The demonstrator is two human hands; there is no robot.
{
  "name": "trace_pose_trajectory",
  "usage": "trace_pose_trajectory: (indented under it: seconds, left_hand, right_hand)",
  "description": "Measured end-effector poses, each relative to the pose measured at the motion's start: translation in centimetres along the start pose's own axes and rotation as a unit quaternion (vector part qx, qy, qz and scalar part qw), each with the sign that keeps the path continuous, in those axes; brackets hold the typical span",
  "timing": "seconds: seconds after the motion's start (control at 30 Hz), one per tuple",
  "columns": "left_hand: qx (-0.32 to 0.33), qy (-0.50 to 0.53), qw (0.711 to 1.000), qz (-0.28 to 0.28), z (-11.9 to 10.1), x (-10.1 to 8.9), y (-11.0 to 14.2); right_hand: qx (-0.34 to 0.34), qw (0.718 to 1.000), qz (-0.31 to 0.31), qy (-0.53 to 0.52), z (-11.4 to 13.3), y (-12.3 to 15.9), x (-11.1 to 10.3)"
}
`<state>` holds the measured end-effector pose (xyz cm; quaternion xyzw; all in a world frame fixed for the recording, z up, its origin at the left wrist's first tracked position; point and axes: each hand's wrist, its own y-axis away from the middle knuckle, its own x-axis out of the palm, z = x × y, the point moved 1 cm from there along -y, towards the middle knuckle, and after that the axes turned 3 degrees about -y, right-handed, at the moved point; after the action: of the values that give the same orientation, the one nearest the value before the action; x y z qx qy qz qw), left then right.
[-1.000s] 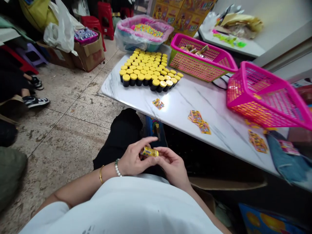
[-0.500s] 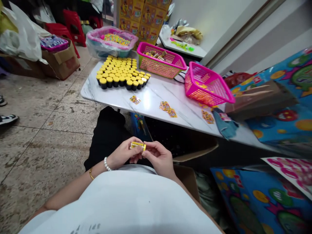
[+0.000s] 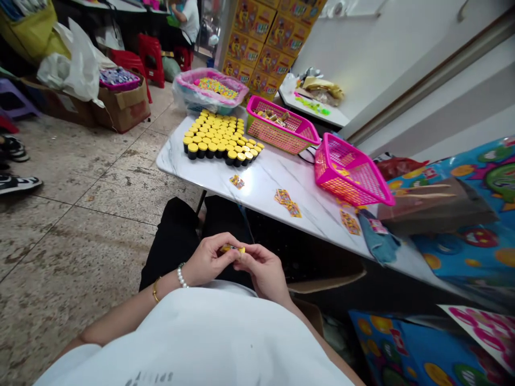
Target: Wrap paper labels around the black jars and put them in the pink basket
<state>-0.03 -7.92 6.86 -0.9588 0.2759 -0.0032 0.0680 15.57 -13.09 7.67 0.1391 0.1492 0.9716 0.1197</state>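
Over my lap I hold a small yellow-capped container between both hands. My left hand, with a pearl bracelet at the wrist, is closed round its body. At the container's right end, the fingertips and thumb of my right hand pinch near the yellow cap. Fingers cover most of the container, so its label is barely visible. On the table ahead stands a packed group of black containers with yellow lids. Small printed stickers lie in loose piles nearer its front edge.
A pink and green basket holds small pieces; another pink basket has a few yellow bits. A plastic-lined tub of colourful candy-like bits sits behind. Blue printed cartons are at right. A person is at the far back.
My view has tilted up and shifted left, so the table appears lower and farther right. The container has turned in my hands and shows less of its yellow side.
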Motion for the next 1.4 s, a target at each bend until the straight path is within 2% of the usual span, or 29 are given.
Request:
trace_pose_trajectory:
  seconds: [0.1,0.17,0.27,0.37,0.43,0.5,0.57,0.63,0.7,0.77,0.87,1.0,1.1,1.2,1.3,1.4]
  left_hand:
    - [0.025,-0.039,0.999,0.018,-0.5,-0.8,-0.5]
    - [-0.003,-0.01,0.999,0.04,-0.8,-1.2,-1.1]
    - [-0.063,0.081,0.994,0.049,-1.3,-1.7,-3.0]
    - [-0.076,0.109,0.988,0.082,-2.5,-2.2,-6.6]
    - [-0.055,0.106,0.985,0.126,-3.9,-2.4,-10.0]
    - [-0.028,0.107,0.983,0.144,-5.7,-2.5,-13.7]
    - [-0.01,0.111,0.986,0.128,-7.5,-2.3,-17.5]
    - [-0.005,0.122,0.985,0.119,-8.7,-2.0,-21.0]
    - [-0.007,0.144,0.981,0.131,-9.3,-1.5,-24.1]
    - [-0.009,0.173,0.974,0.145,-9.0,-0.9,-26.6]
    - [-0.016,0.194,0.972,0.129,-7.4,0.0,-29.3]
    - [-0.053,0.153,0.982,0.094,-4.8,0.6,-30.3]
    - [-0.084,0.136,0.983,0.094,-3.9,0.5,-29.7]
    - [-0.112,0.126,0.979,0.114,-3.8,0.3,-28.9]
    - [-0.154,0.141,0.969,0.133,-3.9,0.2,-28.7]
    - [-0.195,0.171,0.953,0.155,-3.5,0.1,-28.9]
  right_hand:
    - [0.02,0.999,0.001,-0.025,0.5,-0.3,0.5]
    - [-0.023,1.0,0.003,0.007,1.2,-0.4,0.7]
    - [-0.129,0.987,0.001,0.096,3.1,-0.9,0.9]
    - [-0.261,0.949,-0.009,0.178,5.8,-2.3,0.9]
    - [-0.345,0.916,-0.012,0.204,8.2,-4.1,0.6]
    - [-0.398,0.896,-0.005,0.199,11.2,-6.4,0.1]
    - [-0.402,0.899,0.034,0.172,14.5,-9.1,-0.6]
    - [-0.371,0.913,0.097,0.139,17.7,-12.0,-1.6]
    - [-0.338,0.921,0.155,0.113,20.2,-14.9,-2.6]
    - [-0.32,0.924,0.189,0.093,21.6,-17.8,-3.8]
    - [-0.295,0.929,0.214,0.065,21.9,-21.4,-5.5]
    - [-0.299,0.932,0.197,0.05,20.1,-23.8,-7.1]
    - [-0.319,0.929,0.162,0.094,19.0,-23.6,-7.7]
    - [-0.289,0.937,0.153,0.125,18.7,-22.7,-7.8]
    - [-0.257,0.953,0.115,0.11,18.3,-22.3,-7.9]
    - [-0.277,0.955,0.072,0.083,17.6,-22.4,-7.6]
